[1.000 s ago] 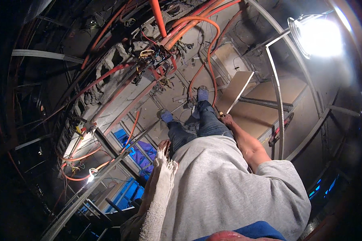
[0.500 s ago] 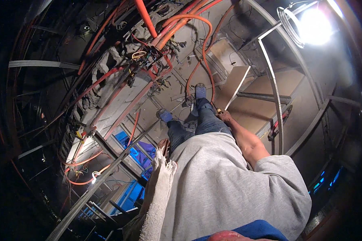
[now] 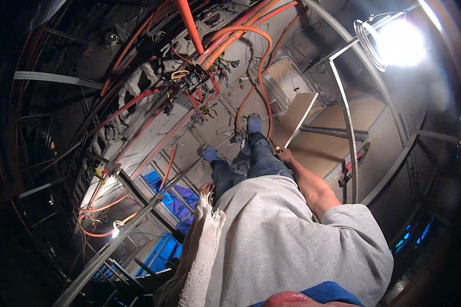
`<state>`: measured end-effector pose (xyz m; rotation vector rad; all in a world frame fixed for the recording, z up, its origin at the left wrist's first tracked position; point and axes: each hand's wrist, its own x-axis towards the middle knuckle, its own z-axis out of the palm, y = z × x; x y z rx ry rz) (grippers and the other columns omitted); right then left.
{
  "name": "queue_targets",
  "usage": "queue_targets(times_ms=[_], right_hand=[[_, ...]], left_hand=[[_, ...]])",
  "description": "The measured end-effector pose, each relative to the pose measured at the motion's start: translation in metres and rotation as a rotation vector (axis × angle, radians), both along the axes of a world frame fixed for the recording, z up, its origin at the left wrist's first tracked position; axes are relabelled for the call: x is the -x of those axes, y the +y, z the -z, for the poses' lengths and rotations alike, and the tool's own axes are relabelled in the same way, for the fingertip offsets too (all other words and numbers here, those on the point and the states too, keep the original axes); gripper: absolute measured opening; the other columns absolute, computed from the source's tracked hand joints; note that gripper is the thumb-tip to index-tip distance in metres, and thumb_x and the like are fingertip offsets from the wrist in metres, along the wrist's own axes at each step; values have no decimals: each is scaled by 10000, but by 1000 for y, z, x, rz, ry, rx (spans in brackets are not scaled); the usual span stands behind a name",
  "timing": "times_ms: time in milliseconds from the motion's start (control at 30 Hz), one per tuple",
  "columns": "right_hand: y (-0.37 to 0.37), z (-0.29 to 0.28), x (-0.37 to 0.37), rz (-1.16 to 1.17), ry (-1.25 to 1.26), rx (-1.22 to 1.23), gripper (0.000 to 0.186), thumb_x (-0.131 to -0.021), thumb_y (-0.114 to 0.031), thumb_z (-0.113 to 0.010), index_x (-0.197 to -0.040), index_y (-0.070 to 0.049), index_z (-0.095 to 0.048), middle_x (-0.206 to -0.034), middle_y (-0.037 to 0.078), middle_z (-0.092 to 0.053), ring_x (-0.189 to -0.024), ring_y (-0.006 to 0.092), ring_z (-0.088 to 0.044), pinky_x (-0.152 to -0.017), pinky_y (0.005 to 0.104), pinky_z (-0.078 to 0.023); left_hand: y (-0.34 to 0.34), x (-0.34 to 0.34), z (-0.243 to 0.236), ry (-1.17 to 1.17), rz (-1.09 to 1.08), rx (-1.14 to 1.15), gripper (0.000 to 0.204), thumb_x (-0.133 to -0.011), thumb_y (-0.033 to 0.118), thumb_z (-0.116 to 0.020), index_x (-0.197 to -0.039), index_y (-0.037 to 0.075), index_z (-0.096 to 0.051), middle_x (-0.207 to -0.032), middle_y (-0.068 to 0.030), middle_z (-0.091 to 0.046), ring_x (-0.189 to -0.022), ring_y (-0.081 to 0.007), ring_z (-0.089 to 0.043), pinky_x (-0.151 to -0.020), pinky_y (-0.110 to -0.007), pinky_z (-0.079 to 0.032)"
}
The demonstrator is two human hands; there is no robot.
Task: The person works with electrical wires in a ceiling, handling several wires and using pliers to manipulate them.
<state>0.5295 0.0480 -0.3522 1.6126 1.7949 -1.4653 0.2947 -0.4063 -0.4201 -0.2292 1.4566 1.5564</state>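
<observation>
We observe a bright lamp point(image 3: 400, 43) at upper right, metal framing point(image 3: 350, 128) below it, a broken wall point(image 3: 159, 128) and littered floor point(image 3: 224, 105).

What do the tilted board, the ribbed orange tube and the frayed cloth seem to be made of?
Tilted board: probably gypsum board or fibreboard, matte; brownish face, pale edge.
Ribbed orange tube: likely flexible plastic, slightly shiny; it is corrugated and bends in a smooth curve.
Frayed cloth: woven fabric, perhaps cotton, dull and nubby; loose threads fringe its end.
</observation>
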Motion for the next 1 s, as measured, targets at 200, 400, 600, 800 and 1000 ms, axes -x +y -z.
queue_targets(times_ms=[200, 400, 600, 800, 1000], right_hand=[[3, -20, 8, -40, -29, 51, 484, -818, -333, -748, -1091, 63, -698, -990, 193, -722, -915, 262, -680, -814, 408, -513], [2, 0, -4, -64, -15, 3, 484, -813, -333, -749, -1107, 48, -699, -970, 173, -725, -888, 252, -672, -783, 404, -509], [-1, -12, 6, 1, -4, 74, 478, -808, -340, -750, -1088, 43, -696, -964, 167, -725, -893, 252, -674, -770, 393, -517], [8, -12, 2, -95, -70, 98, 625, -786, -411, -772, -1158, 79, -659, -1149, 252, -686, -1078, 341, -663, -907, 414, -513], [-2, -7, 4, -116, -57, 87, 593, -805, -449, -737, -1085, 71, -693, -1082, 277, -696, -1016, 383, -679, -872, 449, -523]], left_hand=[[0, -2, -2, 50, -9, 18, 369, -995, 296, -624, -1189, -18, -633, -979, -94, -705, -813, -180, -672, -741, -270, -531], [2, -4, 1, 54, -7, -61, 331, -996, 265, -628, -1158, -23, -651, -960, -96, -704, -818, -166, -670, -742, -258, -538], [-4, 4, 0, 212, 189, 319, 320, -989, 284, -641, -1121, -5, -686, -894, -69, -715, -761, -140, -668, -666, -259, -538], [12, -1, -1, 174, 137, 255, 274, -996, 284, -629, -1147, 66, -698, -916, -34, -724, -756, -125, -663, -622, -265, -511], [-8, 4, -10, 109, 173, 396, 292, -989, 292, -640, -1140, 49, -698, -944, -34, -722, -778, -125, -658, -638, -281, -504]])
